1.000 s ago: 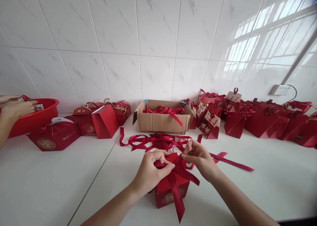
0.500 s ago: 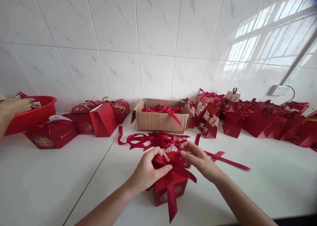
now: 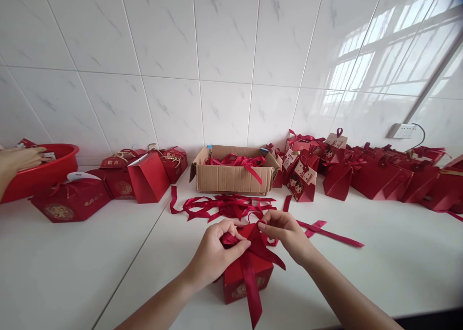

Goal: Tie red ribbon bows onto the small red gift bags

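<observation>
Grips pinched closed on the ribbon (image 3: 252,286), left hand (image 3: 218,251) and right hand (image 3: 290,236) seem mid-tying; the next move calls for even tightening.

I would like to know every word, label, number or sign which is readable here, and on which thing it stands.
"歡喜": on the flap of a red box at left.
Too small or blurred: gold lettering and round emblem on the front-left box; the emblem on the nearest box; writing on the beige tags at right.
I can make out no brand or number.
</observation>
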`<state>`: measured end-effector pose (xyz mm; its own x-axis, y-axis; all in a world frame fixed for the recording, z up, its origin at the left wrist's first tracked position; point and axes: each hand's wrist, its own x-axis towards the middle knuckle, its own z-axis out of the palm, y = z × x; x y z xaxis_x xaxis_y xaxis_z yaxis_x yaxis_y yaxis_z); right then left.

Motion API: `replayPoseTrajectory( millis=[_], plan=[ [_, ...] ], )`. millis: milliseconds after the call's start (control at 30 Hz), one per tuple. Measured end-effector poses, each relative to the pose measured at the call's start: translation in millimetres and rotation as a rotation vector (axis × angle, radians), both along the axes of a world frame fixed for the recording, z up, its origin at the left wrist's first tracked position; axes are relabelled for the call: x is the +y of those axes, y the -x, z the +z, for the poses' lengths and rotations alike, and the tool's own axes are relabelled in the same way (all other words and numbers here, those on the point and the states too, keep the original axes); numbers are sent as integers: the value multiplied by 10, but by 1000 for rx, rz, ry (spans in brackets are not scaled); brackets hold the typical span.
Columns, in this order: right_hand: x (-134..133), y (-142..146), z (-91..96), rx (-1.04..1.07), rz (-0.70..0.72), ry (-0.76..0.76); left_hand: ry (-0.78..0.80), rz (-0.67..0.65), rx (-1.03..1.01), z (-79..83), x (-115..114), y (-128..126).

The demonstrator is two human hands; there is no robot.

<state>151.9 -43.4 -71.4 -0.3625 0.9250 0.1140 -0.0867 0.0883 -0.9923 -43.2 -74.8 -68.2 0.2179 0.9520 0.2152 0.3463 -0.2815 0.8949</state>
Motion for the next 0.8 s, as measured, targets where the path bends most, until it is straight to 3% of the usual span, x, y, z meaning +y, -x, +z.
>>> replayPoseTrajectory(
  millis=[333,467,600,800],
  plan=[
    [5,-1,-105,-29,-52,-74,-39,-41,52,6,33,43],
    [-41,-144,-213,-127,136,-243,-61,-11,56,5,20,54],
    [-152,-200,-301,-317,304,-391,-49,-69,23,-22,19,60],
    [-394,-193,-298,-415,155,-504,-59,-185,-98,-52,-10,86]
  ],
)
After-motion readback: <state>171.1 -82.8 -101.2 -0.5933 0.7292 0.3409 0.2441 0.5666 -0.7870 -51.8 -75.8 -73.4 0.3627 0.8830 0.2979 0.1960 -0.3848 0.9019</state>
